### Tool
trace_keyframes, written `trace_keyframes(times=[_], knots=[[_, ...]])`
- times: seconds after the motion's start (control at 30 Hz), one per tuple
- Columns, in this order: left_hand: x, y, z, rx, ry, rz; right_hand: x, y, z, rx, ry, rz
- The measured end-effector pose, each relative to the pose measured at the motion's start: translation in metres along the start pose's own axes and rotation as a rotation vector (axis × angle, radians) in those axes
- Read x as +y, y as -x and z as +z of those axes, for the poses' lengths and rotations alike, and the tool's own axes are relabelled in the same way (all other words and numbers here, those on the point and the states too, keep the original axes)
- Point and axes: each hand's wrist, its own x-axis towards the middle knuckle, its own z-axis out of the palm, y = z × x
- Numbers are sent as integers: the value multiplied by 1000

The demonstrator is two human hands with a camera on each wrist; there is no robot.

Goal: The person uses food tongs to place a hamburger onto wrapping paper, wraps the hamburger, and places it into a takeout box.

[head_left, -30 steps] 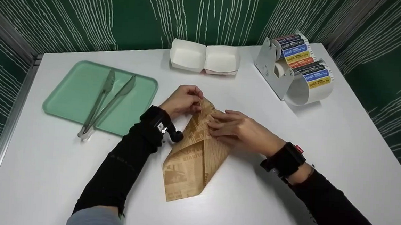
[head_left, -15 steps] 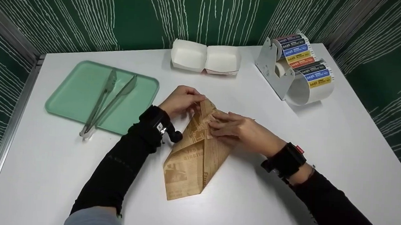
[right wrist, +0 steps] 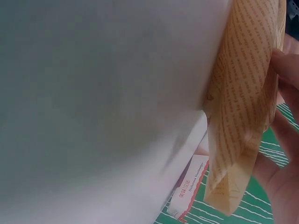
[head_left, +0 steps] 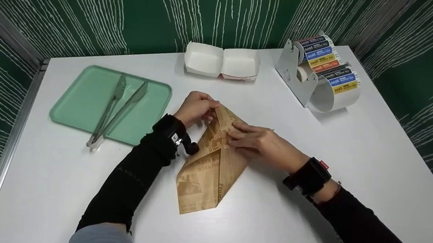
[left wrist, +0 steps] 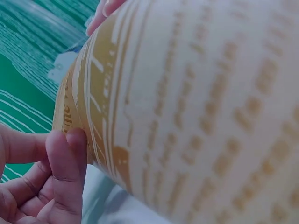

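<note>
A folded sheet of brown printed wrapping paper [head_left: 201, 188] lies on the table in the head view, its wide end toward me and narrowing away from me. My left hand [head_left: 196, 109] pinches its far left corner between thumb and fingertips; the left wrist view shows this pinch beside the curved paper. On the paper's right side, my right hand [head_left: 271, 145] holds the folded layers, fingers laid across the top. In the right wrist view the digits of that hand touch the paper [right wrist: 243, 84], which bulges and hangs in a loose flap. Whatever the folds may cover is hidden.
A green tray [head_left: 79, 98] with metal tongs [head_left: 106, 116] across it is at left. At the back stands an opened white paper burger box [head_left: 204, 60]. A label dispenser [head_left: 298, 75] with coloured labels occupies the back right. Green walls border the table [head_left: 270, 222].
The paper's far part looks smoother and flatter, and its near tip has shifted slightly away from me. My right fingers have slid slightly; the left hand keeps its pinch.
</note>
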Motion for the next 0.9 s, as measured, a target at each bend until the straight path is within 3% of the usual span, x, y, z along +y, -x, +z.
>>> trace_keyframes(times=[0.4,0.67,0.9], knots=[[0,16,-17,-55,-172,54,-5,-3,2,36,-11,99],[-5,43,-33,-89,-506,54,-1,-8,3,62,-7,168],[-11,79,-45,-53,-792,193,3,-14,2,63,-19,214]])
